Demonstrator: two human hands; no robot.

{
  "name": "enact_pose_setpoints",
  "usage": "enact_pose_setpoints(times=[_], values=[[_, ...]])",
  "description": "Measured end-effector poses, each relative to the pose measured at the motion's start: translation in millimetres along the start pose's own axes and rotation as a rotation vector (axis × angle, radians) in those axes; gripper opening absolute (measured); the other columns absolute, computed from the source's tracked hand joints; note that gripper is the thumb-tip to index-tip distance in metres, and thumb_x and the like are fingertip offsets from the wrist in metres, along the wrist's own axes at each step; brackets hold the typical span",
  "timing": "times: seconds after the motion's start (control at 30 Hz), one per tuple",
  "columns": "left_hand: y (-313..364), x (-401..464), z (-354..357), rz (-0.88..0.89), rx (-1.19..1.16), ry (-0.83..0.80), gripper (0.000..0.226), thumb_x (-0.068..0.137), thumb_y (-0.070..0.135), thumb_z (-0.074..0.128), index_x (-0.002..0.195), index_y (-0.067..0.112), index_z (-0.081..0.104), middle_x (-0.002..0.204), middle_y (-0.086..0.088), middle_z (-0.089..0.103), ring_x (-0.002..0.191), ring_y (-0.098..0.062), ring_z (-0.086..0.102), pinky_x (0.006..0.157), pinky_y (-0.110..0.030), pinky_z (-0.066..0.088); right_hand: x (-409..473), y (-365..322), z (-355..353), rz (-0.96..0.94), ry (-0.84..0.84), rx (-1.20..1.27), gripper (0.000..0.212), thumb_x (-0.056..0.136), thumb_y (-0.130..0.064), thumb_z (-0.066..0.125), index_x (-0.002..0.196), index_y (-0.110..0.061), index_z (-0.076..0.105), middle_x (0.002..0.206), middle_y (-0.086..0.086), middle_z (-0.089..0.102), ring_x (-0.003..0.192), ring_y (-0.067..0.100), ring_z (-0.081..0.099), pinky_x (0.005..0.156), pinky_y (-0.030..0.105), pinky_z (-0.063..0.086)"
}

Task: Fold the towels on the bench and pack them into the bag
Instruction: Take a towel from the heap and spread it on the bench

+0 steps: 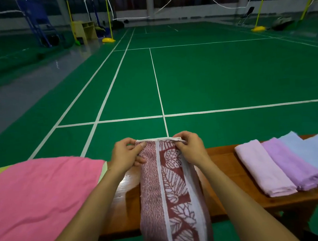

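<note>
A maroon-and-white leaf-patterned towel (170,191) hangs in a long narrow strip in front of me, over the wooden bench (225,164). My left hand (127,154) pinches its top left corner and my right hand (189,148) pinches its top right corner, holding the upper edge level above the bench. A large pink towel (41,200) lies spread flat on the left. To the right, several folded towels lie side by side on the bench: a pale pink one (263,169), a purple one (291,163) and light blue ones (315,154). No bag is in view.
The bench stands at the edge of a green badminton court (207,75) with white lines. Far off are nets (182,2), yellow posts with yellow bases (109,40), a small wooden cabinet (86,30) and blue frames at the back left.
</note>
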State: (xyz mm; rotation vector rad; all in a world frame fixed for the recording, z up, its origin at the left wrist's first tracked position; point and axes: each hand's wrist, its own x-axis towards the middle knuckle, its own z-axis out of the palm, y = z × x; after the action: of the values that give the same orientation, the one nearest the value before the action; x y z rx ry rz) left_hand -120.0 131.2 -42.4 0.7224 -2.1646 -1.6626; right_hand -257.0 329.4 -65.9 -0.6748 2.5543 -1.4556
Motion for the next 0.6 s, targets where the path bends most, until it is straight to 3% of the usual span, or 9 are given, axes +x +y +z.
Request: enact_pose_setpoints(times=[0.1,0.17,0.23,0.3,0.37,0.47,0.53,0.6], values=[[-15.6,16.7,1.6,-0.013,-0.006,-0.002,0.023,0.099,0.019,0.073,0.118,0.009,0.063,0.115,-0.013,0.075,0.084,-0.028,0.078,0.065,-0.036,0.065,10.1,7.5,12.9,0.008,0.072,0.017,0.02,0.1,-0.022,0.067,0.119,-0.03,0.069,0.11,-0.009,0.073,0.11,0.014,0.067,0.094,0.045,0.061],[-22.7,19.9,0.5,0.025,0.139,-0.025,0.038,0.097,0.027,0.076,0.13,0.023,0.06,0.13,0.003,0.065,0.104,-0.025,0.074,0.083,-0.046,0.065,11.5,11.7,17.8,0.051,0.086,-0.088,0.045,0.1,-0.025,0.068,0.142,-0.031,0.056,0.133,-0.008,0.062,0.133,0.019,0.048,0.112,0.046,0.048],[-25.0,16.4,-2.3,0.066,0.293,-0.041,0.05,0.093,0.032,0.079,0.138,0.03,0.056,0.129,0.012,0.058,0.114,-0.024,0.069,0.094,-0.052,0.06,7.7,12.8,17.8,0.073,0.079,-0.168,0.056,0.099,-0.025,0.068,0.151,-0.027,0.046,0.145,-0.006,0.051,0.142,0.019,0.036,0.12,0.046,0.037],[-22.8,6.2,-6.2,0.112,0.321,-0.083,0.041,0.093,0.027,0.079,0.13,0.031,0.061,0.124,0.013,0.065,0.107,-0.019,0.071,0.093,-0.051,0.061,-3.7,12.2,15.2,0.047,0.044,-0.18,0.052,0.1,-0.025,0.067,0.149,-0.026,0.048,0.145,-0.006,0.053,0.142,0.018,0.039,0.121,0.045,0.038],[-22.3,-8.8,-9.8,0.15,0.313,-0.153,0.028,0.094,0.021,0.079,0.117,0.032,0.066,0.116,0.011,0.073,0.096,-0.011,0.074,0.087,-0.046,0.064,-22.2,11.8,9.8,0.02,-0.019,-0.176,0.042,0.101,-0.023,0.067,0.142,-0.025,0.055,0.138,-0.007,0.057,0.133,0.014,0.05,0.115,0.039,0.046],[-26.6,-39.5,-15.6,0.239,0.343,-0.264,0.026,0.094,0.013,0.078,0.113,0.029,0.07,0.11,0.01,0.076,0.096,-0.002,0.072,0.086,-0.031,0.062,-63.3,9.4,-3.0,0.007,-0.13,-0.1,0.026,0.101,-0.022,0.067,0.126,-0.024,0.061,0.12,-0.01,0.062,0.108,0.011,0.066,0.088,0.032,0.063],[-29.5,-60.8,-19.4,0.283,0.366,-0.33,0.027,0.092,0.013,0.08,0.115,0.027,0.072,0.107,0.012,0.076,0.099,-0.004,0.072,0.09,-0.029,0.06,-93.1,8.6,-12.5,0.024,-0.222,-0.024,0.017,0.101,-0.019,0.067,0.117,-0.021,0.063,0.113,-0.007,0.065,0.094,0.01,0.071,0.078,0.026,0.064],[-33.1,-79.1,-22.4,0.275,0.394,-0.397,0.025,0.092,0.021,0.081,0.114,0.03,0.072,0.103,0.014,0.078,0.098,-0.006,0.074,0.086,-0.029,0.06,-119.2,11.8,-20.9,0.046,-0.311,0.051,0.013,0.101,-0.017,0.067,0.113,-0.019,0.064,0.111,-0.003,0.068,0.092,0.009,0.074,0.072,0.027,0.064]])
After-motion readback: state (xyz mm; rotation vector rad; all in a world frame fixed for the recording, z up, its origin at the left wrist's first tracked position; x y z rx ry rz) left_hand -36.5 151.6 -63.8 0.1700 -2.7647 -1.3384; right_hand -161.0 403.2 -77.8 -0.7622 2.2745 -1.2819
